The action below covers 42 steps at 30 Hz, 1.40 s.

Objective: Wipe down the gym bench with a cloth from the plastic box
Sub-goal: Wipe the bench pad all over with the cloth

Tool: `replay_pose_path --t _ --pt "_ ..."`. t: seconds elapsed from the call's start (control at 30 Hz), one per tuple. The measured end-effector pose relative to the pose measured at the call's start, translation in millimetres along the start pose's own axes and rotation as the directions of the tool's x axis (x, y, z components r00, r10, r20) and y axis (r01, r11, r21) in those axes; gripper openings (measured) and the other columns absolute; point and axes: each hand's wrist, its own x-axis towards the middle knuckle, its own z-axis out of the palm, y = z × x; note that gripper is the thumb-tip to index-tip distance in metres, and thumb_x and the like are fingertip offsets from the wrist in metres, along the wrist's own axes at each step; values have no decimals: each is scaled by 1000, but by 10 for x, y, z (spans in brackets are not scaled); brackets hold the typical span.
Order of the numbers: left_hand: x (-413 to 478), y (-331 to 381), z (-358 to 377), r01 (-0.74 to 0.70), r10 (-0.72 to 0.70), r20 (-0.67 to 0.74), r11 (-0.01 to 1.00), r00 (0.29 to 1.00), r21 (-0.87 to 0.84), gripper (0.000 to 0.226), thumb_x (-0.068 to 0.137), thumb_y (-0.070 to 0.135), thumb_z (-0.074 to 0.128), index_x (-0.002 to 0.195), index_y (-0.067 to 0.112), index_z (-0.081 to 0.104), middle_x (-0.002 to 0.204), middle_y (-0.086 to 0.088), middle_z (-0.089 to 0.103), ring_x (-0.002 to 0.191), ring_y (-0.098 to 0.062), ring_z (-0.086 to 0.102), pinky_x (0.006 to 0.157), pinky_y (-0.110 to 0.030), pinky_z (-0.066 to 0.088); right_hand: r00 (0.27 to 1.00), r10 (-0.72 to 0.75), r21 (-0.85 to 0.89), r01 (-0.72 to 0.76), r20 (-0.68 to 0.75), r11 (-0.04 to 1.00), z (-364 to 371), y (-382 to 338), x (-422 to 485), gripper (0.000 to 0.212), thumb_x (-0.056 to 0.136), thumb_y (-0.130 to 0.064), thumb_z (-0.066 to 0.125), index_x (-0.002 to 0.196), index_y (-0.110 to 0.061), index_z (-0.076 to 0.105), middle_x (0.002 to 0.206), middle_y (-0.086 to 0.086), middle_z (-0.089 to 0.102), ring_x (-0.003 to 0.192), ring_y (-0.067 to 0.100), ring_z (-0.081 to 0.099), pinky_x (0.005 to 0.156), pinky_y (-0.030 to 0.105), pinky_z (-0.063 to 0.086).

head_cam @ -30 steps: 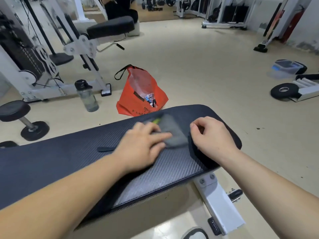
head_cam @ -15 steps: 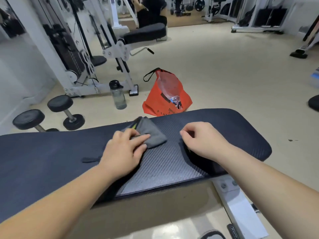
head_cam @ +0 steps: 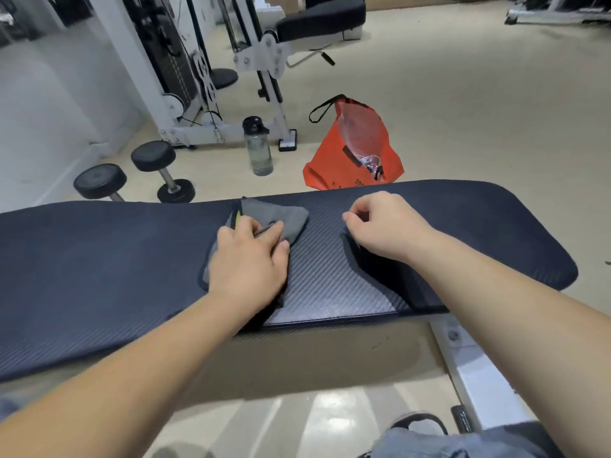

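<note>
Pale beige floor, glossy with reflected light close in. White wall at left. Beside it, white-framed cable machine and black padded seat on a white frame. On the floor: two black dumbbells near the wall, clear water bottle with black cap, orange bag with black handle nearby, to its right.

Left hand palm down, fingers flat forward; right hand knuckles up, fingers curled under.

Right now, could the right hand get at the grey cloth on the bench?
Probably yes: only bare bench lies between the right hand and the cloth, though the left hand covers its near part.
</note>
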Motion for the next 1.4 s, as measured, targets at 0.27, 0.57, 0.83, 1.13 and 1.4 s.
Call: replay_pose_path --t 0.27,0.57,0.83,1.13,1.4 --pt "185 367 10 -660 667 159 745 728 -99 50 96 60 35 145 51 41 122 8 44 108 -18 43 81 -35 50 988 76 9 -75 -132 997 -114 270 -98 24 97 -35 55 89 -22 73 85 -6 72 90 24 67 78 40 58" --pt "535 1035 281 -440 440 64 898 896 -4 49 97 51 36 143 39 43 127 -4 42 116 -31 38 91 -44 48 967 132 -46 -145 -218 988 -175 429 -114 26 97 -32 54 82 -18 70 83 -3 68 85 25 63 72 39 55" --pt "710 -435 62 -212 212 19 977 977 -17 51 95 57 37 142 45 50 123 5 46 113 -25 42 95 -45 51 992 59 -69 -67 -116 995 89 -81 123 26 99 -36 51 87 -21 69 88 -7 67 87 21 63 75 39 56" --pt "-529 -483 -151 -318 315 -58 947 947 -41 45 94 54 45 136 43 55 116 5 51 98 -22 45 69 -36 53 998 -68 -27 68 15 997 524 -892 395 20 97 -34 54 89 -24 70 97 4 75 97 32 67 83 42 57" --pt "-262 -1333 -278 289 -287 -123 957 950 1 45 95 53 44 136 40 57 123 3 48 108 -26 41 83 -43 53 989 -148 -100 149 20 984 746 -1261 490 29 98 -37 51 105 -21 74 109 2 68 108 28 61 82 39 53"
